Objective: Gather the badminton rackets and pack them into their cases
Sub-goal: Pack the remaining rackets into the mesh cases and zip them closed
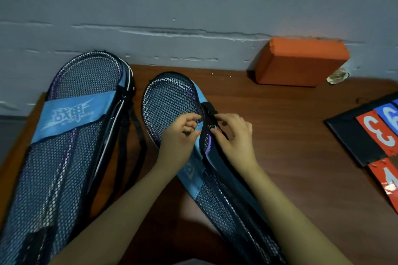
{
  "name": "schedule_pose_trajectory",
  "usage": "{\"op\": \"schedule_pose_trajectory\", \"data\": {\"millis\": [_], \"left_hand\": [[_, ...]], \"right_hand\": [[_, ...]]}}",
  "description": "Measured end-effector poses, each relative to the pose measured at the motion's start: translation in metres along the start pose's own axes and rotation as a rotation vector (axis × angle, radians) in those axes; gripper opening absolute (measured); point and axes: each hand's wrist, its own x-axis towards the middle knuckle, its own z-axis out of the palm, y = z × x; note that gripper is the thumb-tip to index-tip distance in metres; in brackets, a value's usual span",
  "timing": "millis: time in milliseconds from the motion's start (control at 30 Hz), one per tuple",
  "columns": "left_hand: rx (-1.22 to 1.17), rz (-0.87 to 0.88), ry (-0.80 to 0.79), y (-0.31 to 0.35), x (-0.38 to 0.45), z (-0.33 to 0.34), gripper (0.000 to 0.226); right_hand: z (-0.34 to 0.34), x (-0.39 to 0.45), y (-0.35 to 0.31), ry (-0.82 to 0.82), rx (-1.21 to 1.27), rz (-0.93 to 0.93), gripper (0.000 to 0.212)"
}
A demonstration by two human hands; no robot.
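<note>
Nearly zipped: where the second racket case could snag

Closest to me, both hands worked at the head end of the nearer racket case (217,180), which lay slantwise on the brown wooden table (290,135). My left hand (183,133) pinched the mesh edge of the case between curled fingers and thumb; my right hand (233,135) was curled at the zipper (210,126), apparently pinching its pull, though the pull itself was too small to make out. I judged the main risk to be mesh or the purple racket frame (208,143), showing through the unclosed gap, catching in the zipper teeth if I tugged before the edges lined up. A hard pull could also drag the whole case across the table.

The case looked soft, black honeycomb mesh with sky-blue fabric panels, the racket head faintly visible through it. Further left lay the other racket case (64,135), same pattern, a racket inside. Beyond, an orange block (301,62) sat against the grey wall, with a number flip board (370,133) at right.
</note>
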Motion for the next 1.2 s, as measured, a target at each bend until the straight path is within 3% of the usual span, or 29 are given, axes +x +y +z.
{"op": "schedule_pose_trajectory", "data": {"millis": [433, 600, 733, 867, 1033, 1200], "left_hand": [[-0.202, 0.029, -0.017, 0.019, -0.013, -0.015, 0.033], [0.06, 0.193, -0.006, -0.004, -0.009, -0.017, 0.032], [0.491, 0.486, 0.073, -0.017, -0.003, -0.017, 0.033], [0.71, 0.725, -0.106, -0.008, 0.019, -0.026, 0.029], [0.67, 0.649, -0.354, 0.002, 0.039, -0.033, 0.025], [0.67, 0.748, -0.38, -0.004, 0.048, -0.029, 0.023]], "right_hand": [[0.0, -0.013, -0.018, 0.082, -0.041, -0.077, 0.015], [-0.004, -0.014, -0.019, -0.02, -0.216, -0.228, 0.007], [-0.01, -0.013, -0.017, -0.021, -0.237, -0.305, 0.008], [-0.019, -0.012, -0.02, -0.012, -0.211, -0.396, 0.012], [-0.023, -0.01, -0.017, 0.027, -0.202, -0.422, 0.011], [-0.025, -0.011, -0.011, 0.014, -0.234, -0.41, 0.009]]}}
